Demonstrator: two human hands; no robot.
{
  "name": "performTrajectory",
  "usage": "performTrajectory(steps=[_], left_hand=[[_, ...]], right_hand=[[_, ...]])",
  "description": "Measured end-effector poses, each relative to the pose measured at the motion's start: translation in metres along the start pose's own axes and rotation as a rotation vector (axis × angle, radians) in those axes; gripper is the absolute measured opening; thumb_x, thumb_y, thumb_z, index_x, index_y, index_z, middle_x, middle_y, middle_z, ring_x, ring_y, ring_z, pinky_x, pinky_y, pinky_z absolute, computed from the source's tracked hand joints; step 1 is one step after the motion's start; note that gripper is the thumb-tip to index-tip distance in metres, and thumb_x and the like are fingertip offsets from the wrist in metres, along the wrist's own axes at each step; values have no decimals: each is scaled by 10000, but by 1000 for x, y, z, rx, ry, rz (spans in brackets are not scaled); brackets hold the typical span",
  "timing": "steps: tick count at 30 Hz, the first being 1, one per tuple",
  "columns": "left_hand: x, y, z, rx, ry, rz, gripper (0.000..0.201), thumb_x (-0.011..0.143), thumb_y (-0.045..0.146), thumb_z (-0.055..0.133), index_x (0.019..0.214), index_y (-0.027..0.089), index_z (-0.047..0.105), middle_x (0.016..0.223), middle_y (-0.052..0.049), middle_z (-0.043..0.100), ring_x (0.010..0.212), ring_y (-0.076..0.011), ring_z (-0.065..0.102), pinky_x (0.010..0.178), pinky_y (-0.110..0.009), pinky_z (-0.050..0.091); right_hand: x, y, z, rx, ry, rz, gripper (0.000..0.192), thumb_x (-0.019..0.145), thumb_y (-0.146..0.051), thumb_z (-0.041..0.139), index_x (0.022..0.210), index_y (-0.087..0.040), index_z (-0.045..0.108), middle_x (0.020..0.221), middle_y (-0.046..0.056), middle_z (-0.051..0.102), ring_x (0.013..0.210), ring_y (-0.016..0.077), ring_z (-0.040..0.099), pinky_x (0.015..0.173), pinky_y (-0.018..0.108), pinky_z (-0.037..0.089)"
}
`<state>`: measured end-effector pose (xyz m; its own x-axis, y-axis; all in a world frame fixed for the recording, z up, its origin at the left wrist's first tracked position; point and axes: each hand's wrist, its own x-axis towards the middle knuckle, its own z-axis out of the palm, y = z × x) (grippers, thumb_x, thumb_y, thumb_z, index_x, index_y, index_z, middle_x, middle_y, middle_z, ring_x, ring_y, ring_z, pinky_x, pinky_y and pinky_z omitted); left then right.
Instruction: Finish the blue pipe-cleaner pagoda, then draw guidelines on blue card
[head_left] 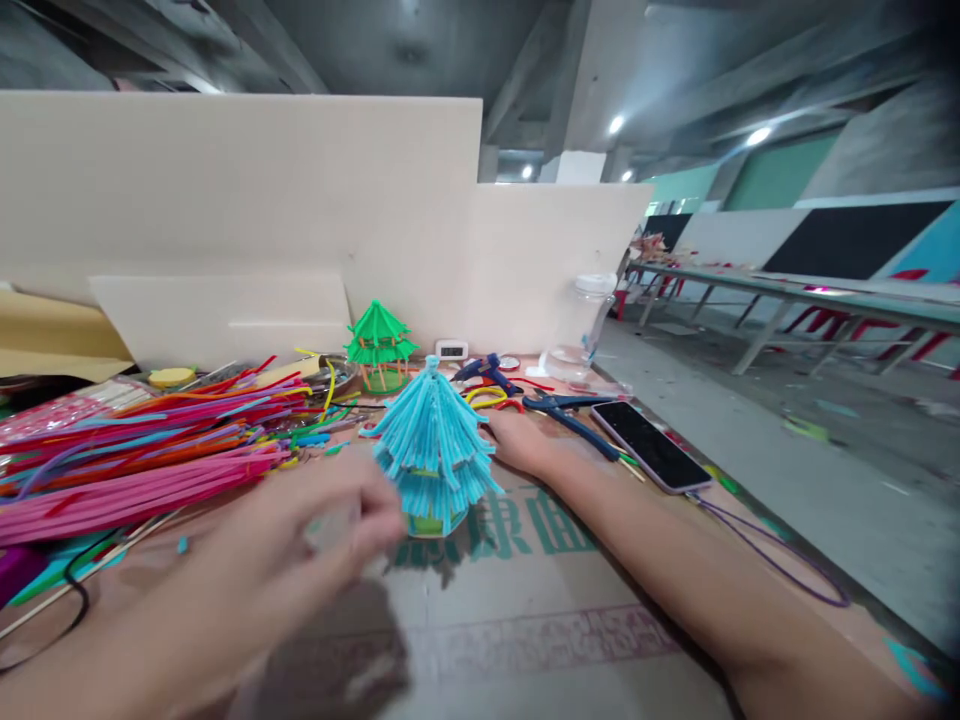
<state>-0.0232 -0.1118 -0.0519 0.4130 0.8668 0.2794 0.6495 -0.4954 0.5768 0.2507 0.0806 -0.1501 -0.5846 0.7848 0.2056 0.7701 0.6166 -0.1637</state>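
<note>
We are holding our left hand [341, 520] nearest, blurred and half curled, just in front and to the left of the blue paper-like house [435, 440]; its thumb and forefinger are bending toward each other, but we are not managing to tell whether they are meeting or gripping anything; our right hand [517, 440] is lying well apart from it, on the house's other side, its fingers hiding behind the blue roof, so we cannot tell what they are holding.

The house is standing upright on the printed surface [487, 610], its two roof layers flaring outward; to our left, pink, red and orange fuzzy sticks [172, 460] are lying in a heap; to our right, a phone [652, 447] is lying beside blue-handled pliers [574, 420].

Farther back, a glue gun [487, 372] is lying near a small white timer [452, 350]; a green house [379, 345] is standing left of them, and a clear jar [579, 330] right; white boards [300, 190] are rising behind.
</note>
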Motion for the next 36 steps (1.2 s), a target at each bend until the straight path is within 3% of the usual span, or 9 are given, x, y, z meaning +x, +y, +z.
performTrajectory(steps=[2, 4, 6, 10, 14, 17, 20, 26, 36], left_hand=[[35, 11, -18, 105, 197, 49, 363, 938, 534, 517, 1137, 267, 661, 1078, -30, 703, 1000, -231, 640, 850, -334, 511], [70, 17, -30, 183, 254, 33, 510, 914, 581, 518, 1273, 233, 620, 1187, -61, 683, 1025, -245, 635, 869, -345, 498], [97, 18, -37, 253, 181, -8, 499, 908, 577, 513, 1189, 202, 683, 1158, -71, 705, 1015, -253, 641, 856, -336, 480], [127, 16, -38, 249, -18, -33, 444, 890, 571, 525, 869, 184, 742, 808, -19, 721, 744, -201, 630, 617, -269, 408], [134, 12, -31, 133, -25, 7, 414, 884, 551, 554, 850, 182, 739, 734, 0, 665, 665, -156, 559, 567, -249, 355], [133, 5, -24, -25, -16, 43, 397, 891, 550, 573, 900, 190, 741, 773, 2, 666, 681, -143, 550, 573, -239, 357], [132, 0, -20, -127, 5, 89, 341, 895, 509, 605, 874, 191, 727, 793, 11, 657, 727, -134, 559, 613, -224, 377], [129, -4, -17, -145, 18, 99, 337, 898, 513, 606, 857, 195, 710, 726, 28, 610, 628, -113, 508, 570, -222, 367], [126, -11, -22, -89, 2, 15, 389, 888, 591, 581, 826, 222, 685, 666, 30, 551, 569, -112, 487, 496, -215, 333]], right_hand=[[-1, -2, -1, 18, 4, 2, 352, 966, -357, 607, 1264, -171, 586, 1268, 98, 609, 1071, 231, 634, 897, 445, 556], [-2, -4, -1, 38, 12, 2, 351, 966, -357, 607, 1264, -171, 586, 1267, 98, 609, 1070, 230, 635, 896, 444, 556], [-3, -5, -1, 60, 27, -2, 349, 967, -357, 606, 1262, -172, 588, 1264, 97, 611, 1066, 229, 636, 894, 442, 557], [-1, -3, -1, 119, 97, -29, 338, 966, -355, 608, 1249, -171, 596, 1253, 95, 617, 1058, 225, 639, 891, 439, 559], [8, 8, -23, 188, 298, 3, 289, 999, -336, 542, 1221, -163, 605, 1199, 95, 649, 1032, 217, 649, 887, 421, 550], [7, 9, -59, 215, 486, 24, 333, 1050, -293, 334, 1188, -161, 608, 1101, 108, 696, 1019, 232, 650, 878, 387, 517], [-8, -7, -95, 213, 577, -64, 337, 1034, -350, 362, 1160, -175, 621, 1063, 82, 711, 978, 224, 656, 840, 344, 496], [-42, -58, -126, -230, 622, -439, 330, 1044, -359, 393, 1083, -168, 659, 937, 93, 727, 812, 215, 657, 683, 325, 445], [-48, -66, -125, -328, 465, -497, 348, 1051, -356, 388, 1015, -175, 683, 821, 55, 710, 779, 210, 650, 685, 344, 422]])
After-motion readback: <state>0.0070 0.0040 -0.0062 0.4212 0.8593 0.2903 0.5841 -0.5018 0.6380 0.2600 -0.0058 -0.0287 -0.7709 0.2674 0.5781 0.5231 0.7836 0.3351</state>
